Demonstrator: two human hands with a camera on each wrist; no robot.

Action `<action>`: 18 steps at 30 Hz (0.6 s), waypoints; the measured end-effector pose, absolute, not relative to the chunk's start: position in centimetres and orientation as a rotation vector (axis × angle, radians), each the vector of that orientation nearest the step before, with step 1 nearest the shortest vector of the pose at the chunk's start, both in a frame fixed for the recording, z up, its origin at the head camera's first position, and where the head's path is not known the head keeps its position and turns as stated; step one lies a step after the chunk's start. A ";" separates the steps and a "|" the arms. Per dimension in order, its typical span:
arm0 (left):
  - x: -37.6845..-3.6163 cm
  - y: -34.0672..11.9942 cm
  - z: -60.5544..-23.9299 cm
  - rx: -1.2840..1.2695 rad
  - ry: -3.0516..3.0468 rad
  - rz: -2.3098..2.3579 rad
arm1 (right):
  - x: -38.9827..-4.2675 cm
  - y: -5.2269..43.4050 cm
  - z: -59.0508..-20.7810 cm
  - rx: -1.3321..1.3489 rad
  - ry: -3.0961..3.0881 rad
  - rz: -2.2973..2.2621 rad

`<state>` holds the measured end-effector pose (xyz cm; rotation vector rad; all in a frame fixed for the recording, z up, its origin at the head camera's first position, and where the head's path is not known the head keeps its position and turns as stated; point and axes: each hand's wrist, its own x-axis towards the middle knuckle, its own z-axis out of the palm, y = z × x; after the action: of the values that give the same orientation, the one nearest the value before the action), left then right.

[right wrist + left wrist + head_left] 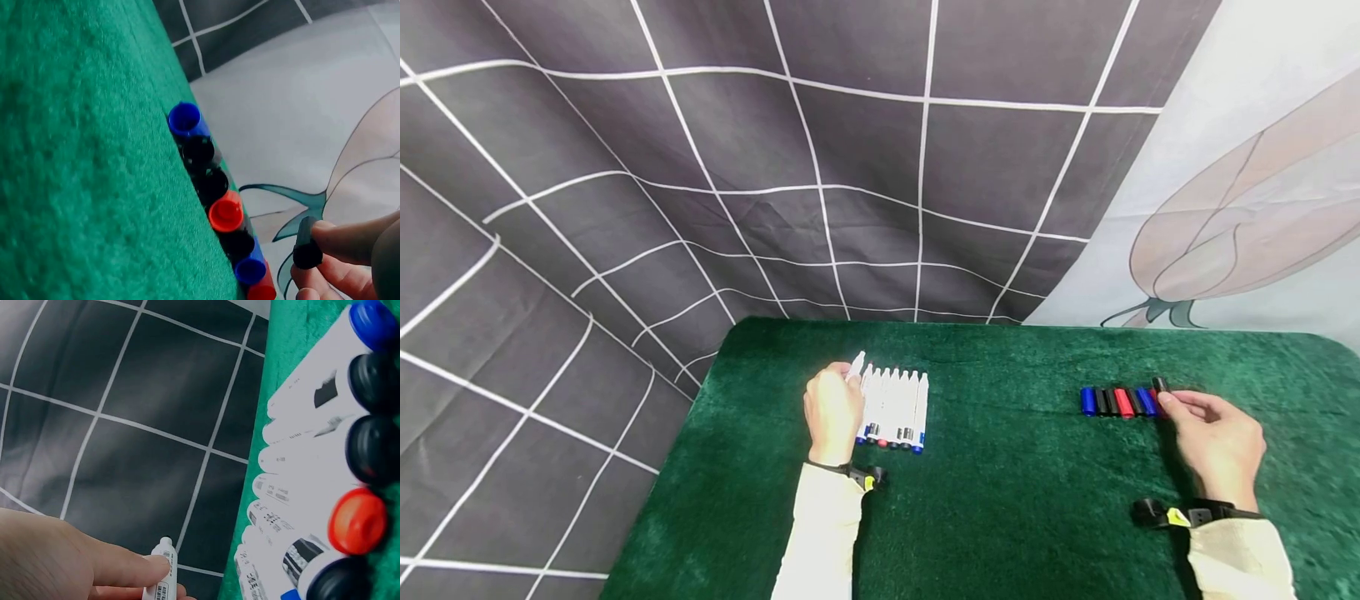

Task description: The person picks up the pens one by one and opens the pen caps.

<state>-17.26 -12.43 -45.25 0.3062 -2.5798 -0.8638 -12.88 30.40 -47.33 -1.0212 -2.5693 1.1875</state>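
Note:
My left hand pinches a white marker by its barrel, tip up and uncapped, as the left wrist view shows the bare marker between thumb and fingers. Just right of that hand lies a row of uncapped white markers, side by side, their blue, black and red ends toward me. Further right, my right hand holds a black marker cap between thumb and fingers. That cap is raised beside the right end of a row of loose caps, among them a blue cap and a red cap.
Everything lies on a green cloth-covered table. Behind it hangs a dark grey curtain with white grid lines, and at the right a pale cloth with a flower print. A strap with a camera sits on each wrist.

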 end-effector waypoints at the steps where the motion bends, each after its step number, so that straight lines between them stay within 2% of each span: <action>1: -17.3 -12.5 -45.3 0.311 -2.582 -0.866 | -12.9 30.5 -47.4 -1.043 -2.565 1.196; 18: -17.7 -13.2 -46.3 0.443 -2.668 -0.932 | -13.0 31.4 -48.7 -1.149 -2.464 1.188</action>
<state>-17.67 -13.18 -46.30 0.4427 -2.6679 -0.9316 -12.98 31.41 -48.68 -1.1486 -2.4640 1.1876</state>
